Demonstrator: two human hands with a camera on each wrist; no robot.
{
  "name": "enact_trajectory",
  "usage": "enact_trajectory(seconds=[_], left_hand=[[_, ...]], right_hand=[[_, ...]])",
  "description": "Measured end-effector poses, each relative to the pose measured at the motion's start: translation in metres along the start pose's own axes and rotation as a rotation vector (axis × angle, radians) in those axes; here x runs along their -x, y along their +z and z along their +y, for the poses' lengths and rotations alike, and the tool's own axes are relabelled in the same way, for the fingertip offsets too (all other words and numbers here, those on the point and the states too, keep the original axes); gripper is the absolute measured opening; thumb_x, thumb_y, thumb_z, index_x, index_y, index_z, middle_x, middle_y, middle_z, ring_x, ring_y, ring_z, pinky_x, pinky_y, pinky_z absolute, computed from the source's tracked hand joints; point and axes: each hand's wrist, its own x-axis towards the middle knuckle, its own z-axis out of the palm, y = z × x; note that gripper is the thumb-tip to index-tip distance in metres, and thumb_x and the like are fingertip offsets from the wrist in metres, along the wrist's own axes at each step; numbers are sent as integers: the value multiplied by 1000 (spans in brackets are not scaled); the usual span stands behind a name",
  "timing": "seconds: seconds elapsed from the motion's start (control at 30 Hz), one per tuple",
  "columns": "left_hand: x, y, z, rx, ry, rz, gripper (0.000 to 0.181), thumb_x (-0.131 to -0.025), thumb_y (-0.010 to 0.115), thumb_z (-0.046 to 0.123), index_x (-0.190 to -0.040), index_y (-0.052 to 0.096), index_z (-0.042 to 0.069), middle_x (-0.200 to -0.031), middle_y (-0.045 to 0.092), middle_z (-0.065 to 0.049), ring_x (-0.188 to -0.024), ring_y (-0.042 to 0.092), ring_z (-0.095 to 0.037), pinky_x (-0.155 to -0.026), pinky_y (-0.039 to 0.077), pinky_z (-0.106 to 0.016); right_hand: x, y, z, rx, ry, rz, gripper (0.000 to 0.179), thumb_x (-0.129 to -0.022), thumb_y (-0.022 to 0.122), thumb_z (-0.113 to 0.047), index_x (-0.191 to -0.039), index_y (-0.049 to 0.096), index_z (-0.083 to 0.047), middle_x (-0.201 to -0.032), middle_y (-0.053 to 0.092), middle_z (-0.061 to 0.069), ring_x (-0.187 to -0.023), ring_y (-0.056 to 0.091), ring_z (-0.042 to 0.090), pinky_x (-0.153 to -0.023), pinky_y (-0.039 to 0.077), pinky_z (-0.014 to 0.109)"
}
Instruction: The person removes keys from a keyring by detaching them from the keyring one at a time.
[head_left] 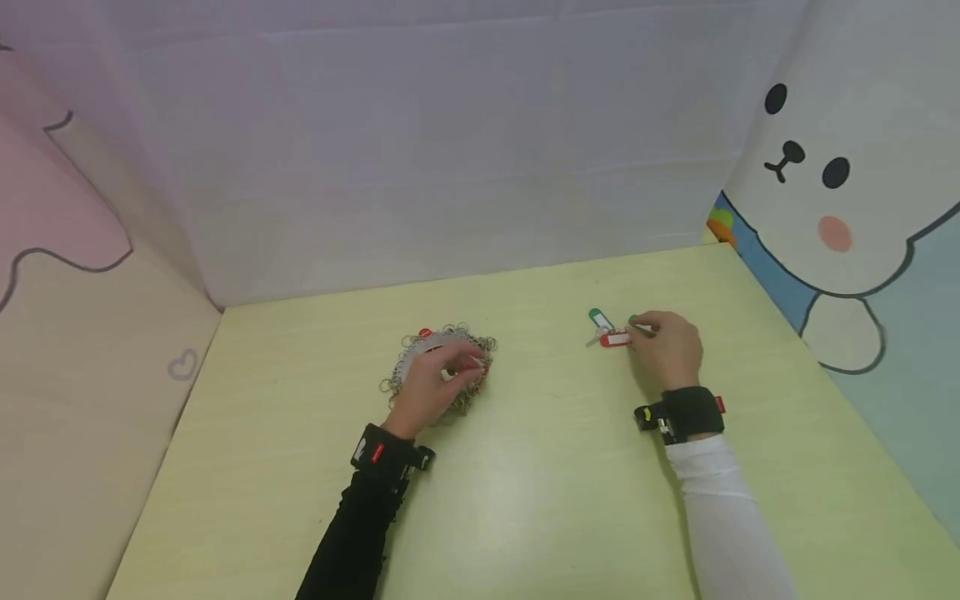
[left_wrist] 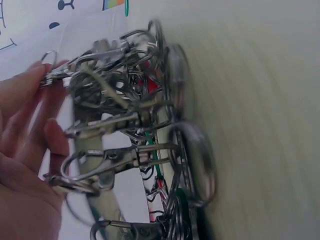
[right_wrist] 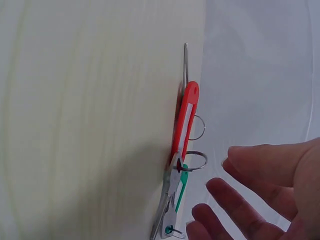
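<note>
My left hand (head_left: 431, 387) is over a round holder (head_left: 408, 358) whose rim is crowded with metal clips and rings. In the left wrist view, the thumb and a finger pinch one metal clip (left_wrist: 57, 75) at the rim; nearer clips are blurred. On the right of the table lies a small group of keys with a red key tag (head_left: 615, 340) and a green key tag (head_left: 600, 318). My right hand (head_left: 670, 346) hovers beside them. Its fingers are apart in the right wrist view, close to a key ring (right_wrist: 196, 161) but not touching it.
Bits of red and green show among the clips inside the round holder. The pale wooden table (head_left: 525, 467) meets a white cloth backdrop (head_left: 465, 167) at its far edge. A cartoon-printed cloth (head_left: 862, 333) hangs along the right side.
</note>
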Motion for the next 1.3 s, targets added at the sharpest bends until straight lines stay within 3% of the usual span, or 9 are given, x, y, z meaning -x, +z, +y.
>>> enact_trajectory(seconds=[0.3,0.43,0.57,0.67,0.83,0.97,1.07,1.17,1.3], left_hand=[[2,-7,-7,2,-249,-179,24,-96,76,14,-120,71,14,-105,74,0,-95,71,-14,-82,57,-31],[2,-11,-4,-130,-358,-227,20,-100,73,27,-116,71,16,-104,71,0,-90,68,-14,-79,56,-34],[4,-8,3,-317,-441,-372,34,-99,66,52,-105,65,18,-84,66,3,-68,57,-12,-60,45,-30],[5,-4,7,-351,-427,-419,43,-94,71,57,-97,59,16,-72,54,4,-59,45,-12,-54,34,-28],[3,-4,9,-219,-362,-312,34,-94,77,44,-95,60,15,-74,49,4,-61,39,-10,-60,33,-27],[0,-8,9,-100,-333,-272,31,-96,76,40,-97,61,14,-74,51,3,-61,42,-11,-61,35,-27],[-1,-9,8,-63,-334,-291,30,-97,74,40,-98,62,14,-74,48,3,-62,41,-10,-62,35,-26],[-2,-11,8,-63,-332,-313,29,-98,73,40,-99,62,14,-73,45,4,-62,39,-9,-61,33,-25],[-3,-13,9,-98,-326,-308,28,-96,76,40,-95,63,15,-74,47,4,-63,40,-10,-61,33,-26]], right_hand=[[0,-1,-8,-42,-40,-41,25,-98,68,-16,-116,76,0,-114,75,25,-102,71,43,-83,53,52],[0,3,-10,-71,-48,-42,25,-98,68,-14,-116,76,1,-113,75,25,-103,71,43,-86,53,54],[2,12,-17,-87,-79,-77,23,-98,69,-14,-114,77,0,-111,75,24,-99,73,41,-83,54,52],[7,21,-25,-93,-146,-134,20,-98,70,-12,-113,77,-1,-112,75,23,-98,73,39,-83,56,51],[25,44,-56,-89,-384,-323,17,-96,70,-4,-110,79,-4,-110,76,15,-98,72,31,-83,59,45],[48,68,-82,-21,-612,-541,22,-93,72,-5,-114,79,-8,-121,74,10,-114,68,29,-95,57,45],[62,78,-92,65,-724,-626,29,-93,75,-10,-122,76,-9,-135,67,11,-127,61,31,-104,52,47],[66,79,-94,137,-762,-650,36,-93,76,-12,-129,73,-10,-141,65,11,-134,56,31,-108,49,46],[58,71,-89,151,-724,-639,23,-93,77,-14,-116,79,-14,-125,74,3,-127,64,27,-103,53,45]])
